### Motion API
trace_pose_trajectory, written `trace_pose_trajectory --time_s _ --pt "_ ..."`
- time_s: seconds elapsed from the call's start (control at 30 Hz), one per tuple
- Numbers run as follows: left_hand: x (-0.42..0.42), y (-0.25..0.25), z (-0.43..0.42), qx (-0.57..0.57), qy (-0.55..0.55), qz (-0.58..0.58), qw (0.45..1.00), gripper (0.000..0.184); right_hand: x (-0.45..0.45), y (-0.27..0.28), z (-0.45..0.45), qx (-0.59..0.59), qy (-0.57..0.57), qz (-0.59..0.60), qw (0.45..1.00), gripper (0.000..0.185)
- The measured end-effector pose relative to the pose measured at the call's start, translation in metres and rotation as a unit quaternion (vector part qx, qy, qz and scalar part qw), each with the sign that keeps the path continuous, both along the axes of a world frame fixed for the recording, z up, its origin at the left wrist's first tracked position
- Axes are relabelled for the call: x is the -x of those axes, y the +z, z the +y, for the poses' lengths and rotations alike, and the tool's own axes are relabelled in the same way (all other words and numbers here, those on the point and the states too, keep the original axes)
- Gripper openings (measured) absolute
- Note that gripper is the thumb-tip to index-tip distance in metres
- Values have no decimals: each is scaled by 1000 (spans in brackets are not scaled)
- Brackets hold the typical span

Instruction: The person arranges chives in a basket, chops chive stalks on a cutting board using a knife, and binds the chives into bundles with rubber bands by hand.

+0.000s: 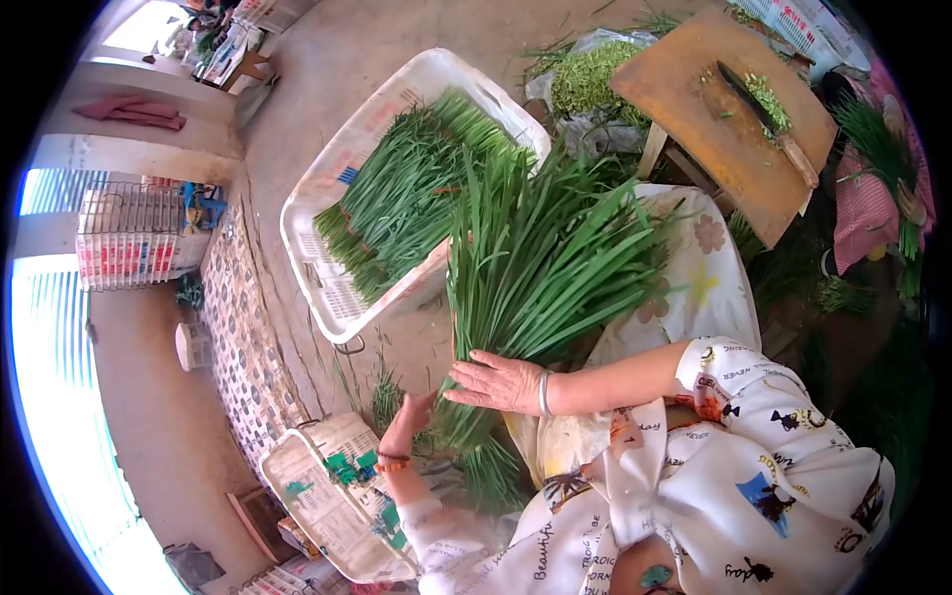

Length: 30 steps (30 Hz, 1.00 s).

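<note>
A large bunch of garlic chives (545, 258) fans upward and right above my lap, its stalk ends pointing down. My right hand (496, 381), with a silver bangle at the wrist, is wrapped over the bunch near its lower part. Just left of the stalks is my left hand (407, 424), wearing a beaded bracelet; its fingers point toward the bunch but are blurred and partly hidden. A thin reddish strand (453, 332) shows along the left side of the leaves. Beyond them, a white plastic basket (307, 273) contains several tied chive bundles (397, 188).
At upper right, a knife (744, 97) and chopped greens lie on a wooden board (684, 74). Behind it is a bag of chopped greens (595, 79). Another person's hand (910, 203) holds chives at far right. A second basket (327, 496) with green ties stands lower left.
</note>
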<state>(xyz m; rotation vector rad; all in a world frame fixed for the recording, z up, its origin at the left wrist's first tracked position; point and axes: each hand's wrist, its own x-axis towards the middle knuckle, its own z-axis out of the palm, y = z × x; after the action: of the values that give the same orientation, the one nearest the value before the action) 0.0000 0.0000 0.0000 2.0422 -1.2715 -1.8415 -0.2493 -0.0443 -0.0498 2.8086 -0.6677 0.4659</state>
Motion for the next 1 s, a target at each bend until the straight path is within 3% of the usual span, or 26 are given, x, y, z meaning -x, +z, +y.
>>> trace_pose_trajectory --time_s 0.07,0.1,0.2,0.23,0.3,0.4,0.47,0.57,0.6,0.63,0.7,0.73,0.77,0.83,0.9,0.97,1.0 --pt "-8 7 10 12 129 185 974 77 6 7 -13 -57 26 -26 998 54" --pt "-9 9 20 4 132 195 972 77 16 14 -11 -88 38 -51 994 51" --pt "-30 8 23 157 238 393 874 66 32 16 -36 -191 90 -141 967 52" --pt "-23 10 23 163 239 390 874 66 33 21 -40 -187 94 -144 967 52" --pt "3 6 22 345 372 199 839 59 40 34 -46 -274 56 -158 947 55" --pt "24 -20 14 166 197 181 949 72 52 52 -66 -340 -2 -239 909 70" --pt "68 -23 2 263 37 59 962 84 62 65 -82 -367 -16 -323 872 67" --pt "137 9 -41 469 11 1 883 84 82 82 -103 -403 3 -413 817 66" --pt "155 17 -56 540 22 6 841 79 96 113 -102 -484 -16 -369 793 70" --pt "173 30 -67 551 17 12 834 79 102 119 -103 -471 -17 -372 800 70" --pt "201 54 -83 516 47 48 854 63 110 127 -104 -562 -19 -416 715 72" --pt "216 65 -87 543 89 81 831 50 115 133 -102 -586 -12 -423 692 74" --pt "226 71 -96 555 79 88 824 50 120 140 -103 -571 -13 -428 700 74" --pt "241 82 -105 540 97 174 818 45 128 155 -98 -596 -18 -466 654 75" --pt "252 78 -115 549 85 185 811 48 130 163 -98 -551 -2 -495 671 77" --pt "264 96 -117 661 110 128 731 65 133 170 -102 -495 24 -550 673 73" --pt "260 85 -126 665 100 67 737 86 139 194 -99 -492 -3 -566 661 79"
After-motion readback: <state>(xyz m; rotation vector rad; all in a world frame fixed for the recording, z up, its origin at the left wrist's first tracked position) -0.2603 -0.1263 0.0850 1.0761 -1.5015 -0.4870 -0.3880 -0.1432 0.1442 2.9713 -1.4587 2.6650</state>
